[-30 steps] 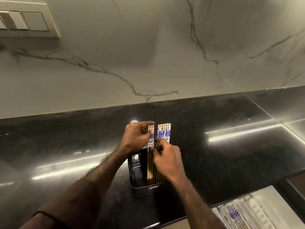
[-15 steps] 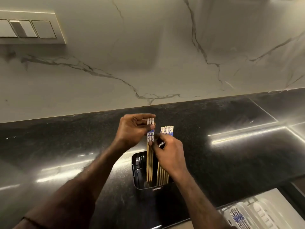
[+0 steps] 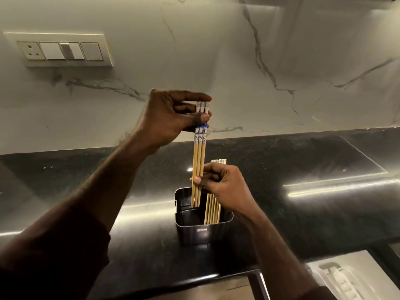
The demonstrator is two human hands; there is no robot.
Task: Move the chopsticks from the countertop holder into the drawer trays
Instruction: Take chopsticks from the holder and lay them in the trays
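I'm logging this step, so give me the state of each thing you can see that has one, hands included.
Left hand: pinching the lifted chopsticks near their tops.
Lifted chopsticks: three, upright, raised, tips at the holder's mouth.
Right hand: gripping the remaining chopsticks, thumb against the lifted ones.
Remaining chopsticks: upright inside the holder.
Holder: upright on the countertop.
Drawer tray: exposed, contents blurred.
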